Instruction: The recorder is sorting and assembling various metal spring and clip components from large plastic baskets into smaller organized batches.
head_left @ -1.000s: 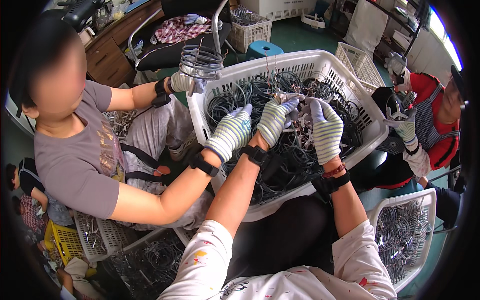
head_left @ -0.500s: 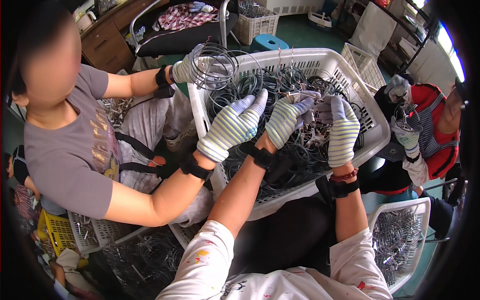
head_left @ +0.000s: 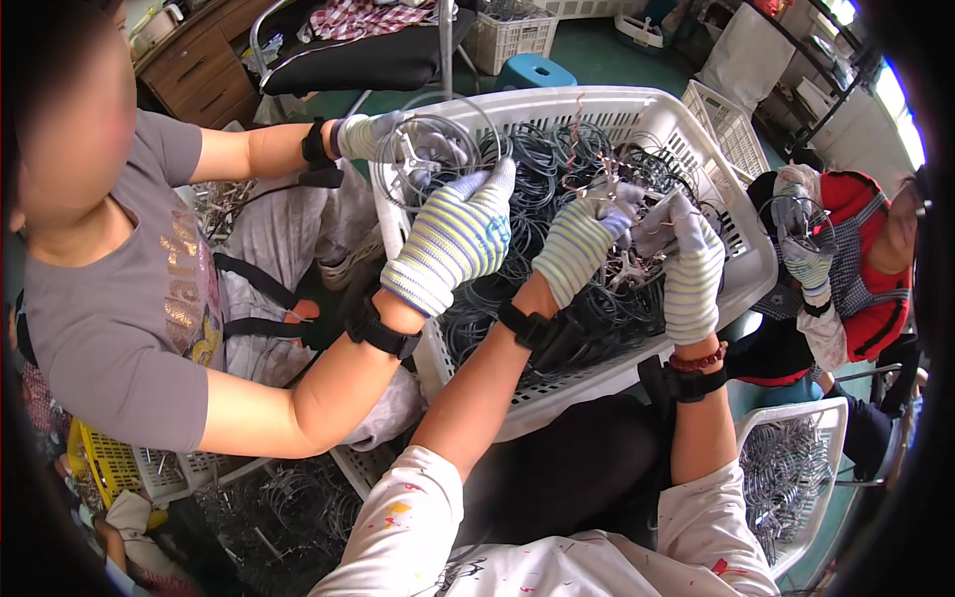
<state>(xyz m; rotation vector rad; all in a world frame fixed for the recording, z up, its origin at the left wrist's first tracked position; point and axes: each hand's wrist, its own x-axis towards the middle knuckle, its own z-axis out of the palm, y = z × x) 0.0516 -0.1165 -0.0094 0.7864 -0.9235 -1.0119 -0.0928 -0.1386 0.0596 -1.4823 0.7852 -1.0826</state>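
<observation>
My left hand (head_left: 580,249), in a striped knit glove, is closed in a pinch over the middle of a white crate (head_left: 398,229) of dark coiled cables (head_left: 557,338). At its fingertips is a silver metal end piece (head_left: 609,191) of a cable. Close on its right, my right hand (head_left: 693,274), gloved alike, has thumb and fingers pressed together; what they pinch is hidden among metal ends and thin copper-coloured wires. Left of my hands, a co-worker's gloved hand (head_left: 453,239) reaches over the crate, and the other (head_left: 368,137) holds a looped cable (head_left: 428,124) with a silver end.
At the right, another person's gloved hands (head_left: 804,234) hold a dark loop. A second white crate (head_left: 844,428) of cables stands at lower right. Behind the big crate are a blue stool (head_left: 537,70) and a black chair (head_left: 348,72). A yellow crate (head_left: 109,458) is at lower left.
My hands have shifted slightly down, still close together. The co-worker's reaching hand has moved a little left, and a silver end now shows inside the loop. The right-hand person's hands have come together.
</observation>
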